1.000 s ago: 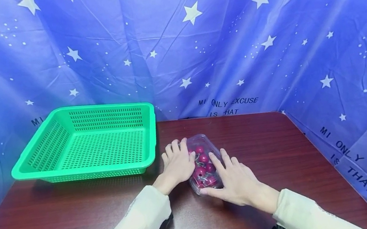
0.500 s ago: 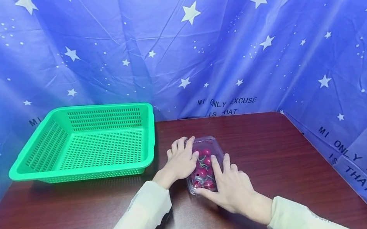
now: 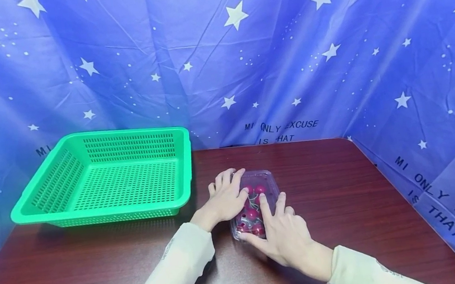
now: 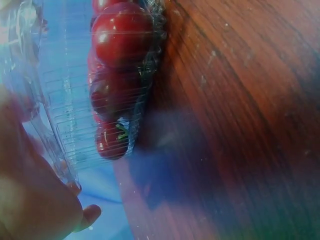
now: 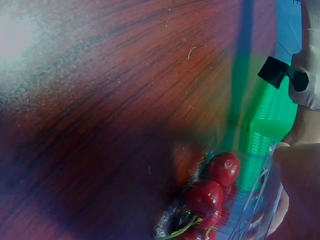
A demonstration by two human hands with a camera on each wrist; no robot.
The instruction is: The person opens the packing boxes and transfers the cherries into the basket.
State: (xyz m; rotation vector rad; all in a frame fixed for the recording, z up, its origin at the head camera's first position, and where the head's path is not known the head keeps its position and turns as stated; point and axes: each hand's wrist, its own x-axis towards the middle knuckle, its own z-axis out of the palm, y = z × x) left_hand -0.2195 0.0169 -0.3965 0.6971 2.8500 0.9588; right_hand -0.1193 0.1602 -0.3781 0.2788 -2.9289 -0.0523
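Observation:
A clear plastic clamshell box (image 3: 262, 177) lies on the table with several red cherries (image 3: 252, 214) inside, some with green stems. My left hand (image 3: 223, 200) rests across the box's left edge, fingers extended, thumb over the top. On the other side, my right hand (image 3: 289, 239) touches the box with its fingers spread along the right part and its thumb at the near end. In the left wrist view, the ribbed side wall (image 4: 75, 115) shows beside the hand. The right wrist view has the thumb (image 5: 281, 146) at the lid's rim. Parts of the box are covered by the hands.
A green perforated basket (image 3: 108, 212) with nothing inside stands to the left of the box. The dark red wooden table (image 3: 332, 175) ends at a blue star-patterned curtain (image 3: 194, 30) behind and to the sides.
The box has turned slightly, its far end to the right and its near end to the left. Both hands moved along with it, the left one a little rightward, the right one leftward and nearer.

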